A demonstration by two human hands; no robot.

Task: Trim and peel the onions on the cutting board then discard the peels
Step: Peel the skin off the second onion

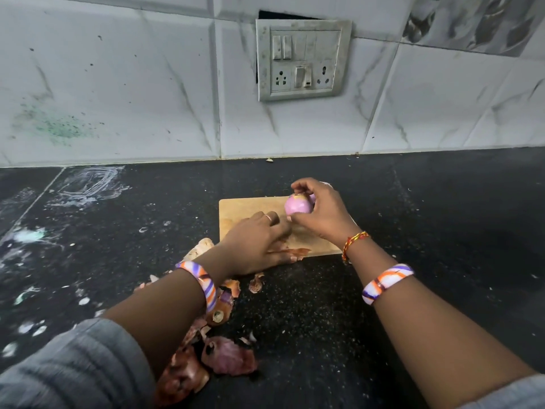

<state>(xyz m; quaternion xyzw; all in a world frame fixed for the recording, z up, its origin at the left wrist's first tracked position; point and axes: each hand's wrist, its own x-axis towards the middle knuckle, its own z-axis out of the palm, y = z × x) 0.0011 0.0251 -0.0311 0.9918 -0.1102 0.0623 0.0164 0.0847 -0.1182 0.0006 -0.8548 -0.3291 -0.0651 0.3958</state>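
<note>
On board (250,208): 1 onion (297,208), 2 hands.

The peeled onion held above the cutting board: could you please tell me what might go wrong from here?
1. The right hand holds the peeled onion only by its fingertips, so it may slip and roll off the cutting board.
2. The left hand lies over peel scraps at the board's near edge; sweeping could scatter them.
3. Loose peels already lie on the dark counter and are easily missed.
</note>
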